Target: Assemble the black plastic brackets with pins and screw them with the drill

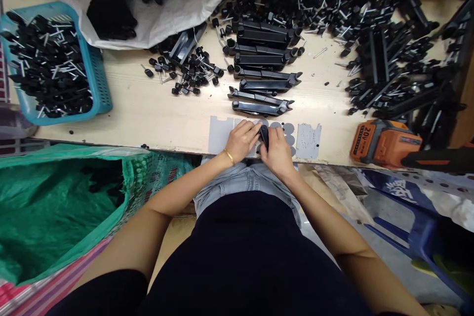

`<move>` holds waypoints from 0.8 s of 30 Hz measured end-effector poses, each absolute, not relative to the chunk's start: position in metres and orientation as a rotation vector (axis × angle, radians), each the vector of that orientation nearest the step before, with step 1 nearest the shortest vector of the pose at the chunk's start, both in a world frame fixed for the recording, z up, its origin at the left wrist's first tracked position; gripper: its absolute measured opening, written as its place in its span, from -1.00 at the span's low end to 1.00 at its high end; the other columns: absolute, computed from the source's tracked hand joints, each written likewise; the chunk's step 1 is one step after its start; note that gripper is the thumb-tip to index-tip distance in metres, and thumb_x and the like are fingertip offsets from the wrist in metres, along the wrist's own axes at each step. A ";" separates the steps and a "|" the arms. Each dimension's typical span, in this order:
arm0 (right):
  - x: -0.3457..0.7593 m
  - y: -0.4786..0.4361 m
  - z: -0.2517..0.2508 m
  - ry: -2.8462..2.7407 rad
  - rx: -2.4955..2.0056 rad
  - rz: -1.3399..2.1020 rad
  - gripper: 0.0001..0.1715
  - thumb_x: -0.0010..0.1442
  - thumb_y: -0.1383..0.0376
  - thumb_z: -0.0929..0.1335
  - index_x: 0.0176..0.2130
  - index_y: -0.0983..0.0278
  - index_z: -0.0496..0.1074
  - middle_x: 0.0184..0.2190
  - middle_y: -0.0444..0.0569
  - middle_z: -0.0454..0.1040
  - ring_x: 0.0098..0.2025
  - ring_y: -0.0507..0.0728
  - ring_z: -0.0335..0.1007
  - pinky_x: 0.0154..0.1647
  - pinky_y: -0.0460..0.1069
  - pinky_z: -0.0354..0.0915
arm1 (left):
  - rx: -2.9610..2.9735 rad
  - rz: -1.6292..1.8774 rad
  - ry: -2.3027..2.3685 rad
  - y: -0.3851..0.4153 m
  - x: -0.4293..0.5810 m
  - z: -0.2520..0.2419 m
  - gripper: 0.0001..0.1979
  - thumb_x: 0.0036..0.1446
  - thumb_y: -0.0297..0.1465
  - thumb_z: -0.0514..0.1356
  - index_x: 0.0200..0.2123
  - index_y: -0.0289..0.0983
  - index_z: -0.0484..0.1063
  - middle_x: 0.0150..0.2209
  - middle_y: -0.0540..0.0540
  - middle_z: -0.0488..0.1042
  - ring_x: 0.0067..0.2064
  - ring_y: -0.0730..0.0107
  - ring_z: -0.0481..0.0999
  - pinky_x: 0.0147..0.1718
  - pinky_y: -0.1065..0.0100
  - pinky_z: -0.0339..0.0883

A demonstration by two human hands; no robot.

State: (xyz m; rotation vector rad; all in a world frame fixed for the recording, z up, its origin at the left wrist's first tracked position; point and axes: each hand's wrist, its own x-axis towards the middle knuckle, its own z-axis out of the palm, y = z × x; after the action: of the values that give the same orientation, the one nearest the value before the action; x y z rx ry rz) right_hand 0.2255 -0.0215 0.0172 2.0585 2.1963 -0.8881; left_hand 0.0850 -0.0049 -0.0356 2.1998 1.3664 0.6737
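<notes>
My right hand [277, 153] is closed around a small elongated black plastic part [264, 135], held at a slant near the table's front edge. My left hand [242, 141], with a gold bangle at the wrist, has its fingers pressed together against the left side of this part. Its fingertips are partly hidden. Under and beside the hands lie grey sheets, with a plain one [219, 134] at left and a row of grey discs [288, 129] at right. Farther right is a notched grey sheet [308, 141].
Several black bracket-like pieces [263, 85] are lined up beyond my hands. Black knobs with metal pins [194, 71] lie in piles; more fill a blue basket [100, 81]. An orange power tool [392, 144] lies at right. White sacks [177, 15] stand behind, a green sack [55, 207] at left.
</notes>
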 end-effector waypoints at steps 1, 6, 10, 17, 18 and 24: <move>0.226 -0.021 0.017 2.195 2.062 -0.882 -0.62 0.16 0.34 0.18 -0.02 0.39 0.25 -0.07 0.21 0.26 -0.17 0.25 0.32 -0.26 0.08 0.32 | 2.179 0.673 1.405 -0.004 0.088 -0.035 -0.69 0.30 -0.40 0.01 0.02 -0.34 0.40 -0.31 -0.13 0.41 -0.19 0.26 0.41 -0.16 0.23 0.36; 0.229 -0.026 0.014 2.191 2.151 -0.905 -0.57 0.17 0.30 0.20 0.03 0.36 0.24 -0.05 0.22 0.28 -0.15 0.28 0.33 -0.29 0.11 0.33 | 2.057 0.668 1.444 -0.009 0.092 -0.028 -0.71 0.24 -0.38 0.12 0.01 -0.30 0.41 -0.19 -0.14 0.48 -0.11 0.24 0.41 -0.08 0.21 0.32; 0.233 -0.031 0.007 2.358 2.194 -0.979 -0.49 0.17 0.33 0.20 0.11 0.36 0.19 -0.01 0.22 0.30 0.03 0.29 0.28 -0.05 0.15 0.33 | 1.957 0.717 1.522 -0.015 0.088 -0.025 -0.77 0.25 -0.32 0.12 -0.07 -0.27 0.44 -0.21 -0.13 0.51 -0.15 0.26 0.43 -0.08 0.22 0.31; 0.237 -0.028 0.007 2.392 2.080 -0.957 -0.45 0.18 0.37 0.17 0.17 0.39 0.19 -0.06 0.22 0.33 0.00 0.27 0.27 0.02 0.15 0.31 | 2.069 0.681 1.493 -0.010 0.100 -0.031 -0.72 0.30 -0.31 0.04 -0.09 -0.30 0.47 -0.32 -0.13 0.45 -0.24 0.25 0.38 -0.15 0.19 0.30; 0.237 -0.028 0.007 2.379 2.084 -0.950 -0.44 0.19 0.37 0.17 0.17 0.40 0.19 -0.07 0.22 0.33 0.00 0.28 0.26 0.01 0.15 0.32 | 2.063 0.678 1.515 -0.010 0.104 -0.031 -0.72 0.30 -0.31 0.03 -0.08 -0.30 0.46 -0.33 -0.13 0.43 -0.24 0.24 0.36 -0.16 0.19 0.30; 0.238 -0.026 0.007 2.368 2.055 -0.961 -0.45 0.20 0.36 0.16 0.16 0.44 0.20 -0.09 0.22 0.33 -0.01 0.27 0.24 0.01 0.14 0.30 | 1.917 0.795 1.709 -0.019 0.119 -0.030 -0.69 0.31 -0.32 0.02 -0.04 -0.32 0.46 -0.40 -0.11 0.34 -0.27 0.26 0.31 -0.22 0.23 0.29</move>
State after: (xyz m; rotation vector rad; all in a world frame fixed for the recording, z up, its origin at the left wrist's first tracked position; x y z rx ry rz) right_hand 0.2381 -0.0263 0.0066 2.0552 2.3681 -0.9606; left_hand 0.1185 -0.0187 -0.0295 1.9170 1.7093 0.7950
